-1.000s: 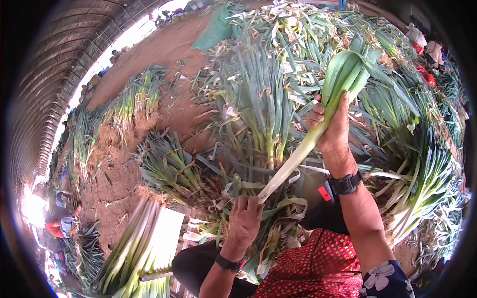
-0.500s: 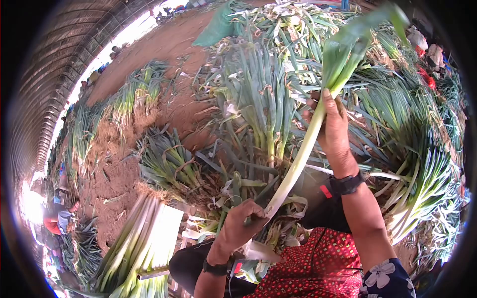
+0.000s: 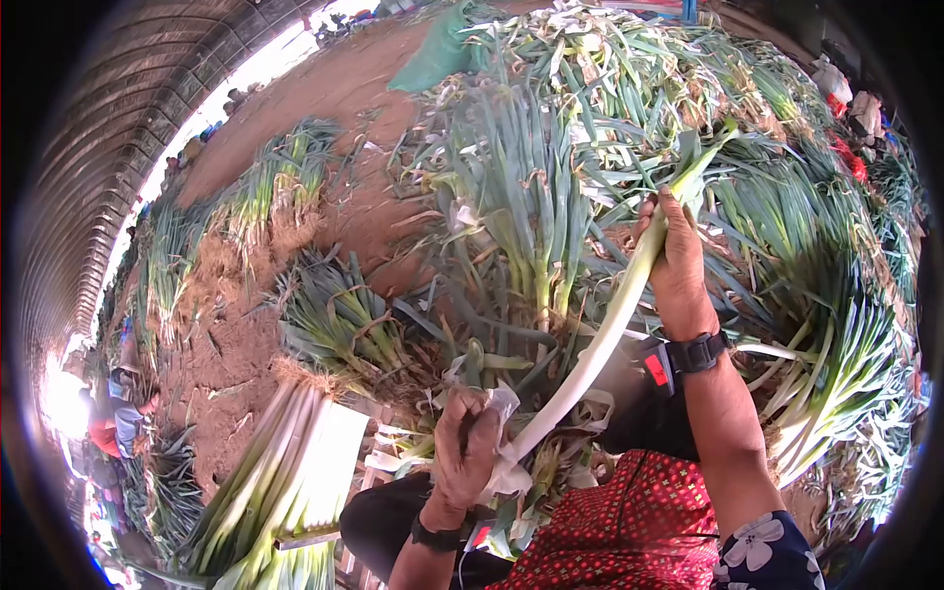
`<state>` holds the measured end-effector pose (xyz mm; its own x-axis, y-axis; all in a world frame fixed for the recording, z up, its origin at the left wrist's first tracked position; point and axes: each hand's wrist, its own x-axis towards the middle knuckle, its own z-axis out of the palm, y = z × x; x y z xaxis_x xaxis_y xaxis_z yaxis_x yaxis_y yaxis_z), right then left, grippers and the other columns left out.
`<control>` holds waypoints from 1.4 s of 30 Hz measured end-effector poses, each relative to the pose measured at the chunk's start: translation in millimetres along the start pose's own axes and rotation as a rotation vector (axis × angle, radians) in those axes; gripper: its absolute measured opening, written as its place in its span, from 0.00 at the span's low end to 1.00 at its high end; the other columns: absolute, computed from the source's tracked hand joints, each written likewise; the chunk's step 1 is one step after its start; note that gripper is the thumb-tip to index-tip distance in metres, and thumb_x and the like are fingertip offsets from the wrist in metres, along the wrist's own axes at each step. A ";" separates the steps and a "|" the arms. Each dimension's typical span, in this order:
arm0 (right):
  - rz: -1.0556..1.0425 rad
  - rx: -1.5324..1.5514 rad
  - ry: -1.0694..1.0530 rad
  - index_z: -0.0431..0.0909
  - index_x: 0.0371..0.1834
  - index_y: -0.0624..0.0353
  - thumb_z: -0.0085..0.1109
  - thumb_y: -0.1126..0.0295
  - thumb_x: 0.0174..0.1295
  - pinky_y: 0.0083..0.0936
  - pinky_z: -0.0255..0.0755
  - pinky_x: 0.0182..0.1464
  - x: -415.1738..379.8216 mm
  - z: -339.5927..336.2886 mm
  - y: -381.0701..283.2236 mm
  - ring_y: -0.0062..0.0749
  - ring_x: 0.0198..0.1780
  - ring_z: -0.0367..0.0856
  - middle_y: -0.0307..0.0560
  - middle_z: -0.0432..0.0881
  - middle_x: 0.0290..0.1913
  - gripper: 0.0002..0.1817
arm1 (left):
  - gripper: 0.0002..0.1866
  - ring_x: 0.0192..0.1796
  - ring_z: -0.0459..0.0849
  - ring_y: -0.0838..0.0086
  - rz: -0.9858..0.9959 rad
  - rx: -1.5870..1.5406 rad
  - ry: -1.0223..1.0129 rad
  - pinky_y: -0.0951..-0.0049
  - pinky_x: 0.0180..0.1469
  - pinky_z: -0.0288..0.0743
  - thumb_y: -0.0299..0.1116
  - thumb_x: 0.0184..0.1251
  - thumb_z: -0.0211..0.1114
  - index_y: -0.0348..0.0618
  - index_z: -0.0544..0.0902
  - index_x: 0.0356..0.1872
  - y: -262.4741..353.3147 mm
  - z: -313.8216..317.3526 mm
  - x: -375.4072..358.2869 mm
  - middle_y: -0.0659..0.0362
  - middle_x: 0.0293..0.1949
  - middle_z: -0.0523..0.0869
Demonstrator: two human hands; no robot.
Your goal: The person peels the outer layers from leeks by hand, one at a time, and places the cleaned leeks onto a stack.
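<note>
A long leek (image 3: 600, 344) slants across in front of me, its white end low and its green top at the upper right. My right hand (image 3: 678, 261) is closed around it just below the green leaves. Near the white end, my left hand (image 3: 467, 447) is closed, with a pale, thin outer leaf (image 3: 504, 405) bunched at its fingers. Loose pale layers hang around that end, and the exact hold of the left fingers is partly hidden. Beyond, several leeks (image 3: 541, 216) lie with their green leaves pointing away from me.
At lower left, a bundle of trimmed leeks (image 3: 261, 462) rests on a stand beside a white panel (image 3: 334, 447). A smaller leek pile (image 3: 344, 320) lies on the brown ground (image 3: 216, 393). More leeks (image 3: 836, 374) cover the right side. A green sack (image 3: 433, 54) is at the back.
The leek's leafy top has dropped and its outermost green leaves no longer show. My left hand has moved down slightly, with pale outer layer now bunched at it. The right hand has shifted slightly right.
</note>
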<state>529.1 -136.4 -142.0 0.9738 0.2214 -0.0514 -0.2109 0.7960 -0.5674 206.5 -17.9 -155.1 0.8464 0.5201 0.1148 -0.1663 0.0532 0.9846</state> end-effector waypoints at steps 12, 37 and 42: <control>0.023 0.220 -0.097 0.73 0.48 0.62 0.63 0.70 0.67 0.19 0.76 0.32 6.5 -16.7 -34.4 0.20 0.31 0.74 0.41 0.79 0.40 0.12 | 0.22 0.14 0.51 0.83 -0.088 -0.800 0.252 0.78 0.15 0.46 0.50 0.74 0.55 0.53 0.66 0.19 19.6 -58.6 18.1 0.73 0.13 0.55; -0.237 -0.108 0.102 0.67 0.49 0.58 0.65 0.77 0.63 0.26 0.76 0.29 36.7 -49.1 -42.5 0.31 0.28 0.78 0.45 0.80 0.34 0.17 | 0.15 0.36 0.80 0.57 0.046 0.786 -0.423 0.61 0.37 0.76 0.29 0.53 0.76 0.41 0.76 0.35 14.2 4.8 6.4 0.54 0.33 0.79; -0.206 -0.117 0.160 0.66 0.51 0.57 0.66 0.78 0.61 0.28 0.77 0.29 35.9 -48.0 -40.1 0.31 0.29 0.79 0.46 0.79 0.35 0.19 | 0.15 0.34 0.81 0.59 0.114 0.657 -0.614 0.65 0.32 0.75 0.27 0.52 0.77 0.42 0.77 0.36 9.0 0.1 3.6 0.55 0.32 0.78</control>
<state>576.6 -187.4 -160.5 0.9981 -0.0380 -0.0490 -0.0046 0.7422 -0.6702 208.2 -15.7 -145.9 0.9947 -0.0638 0.0812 -0.1030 -0.5661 0.8179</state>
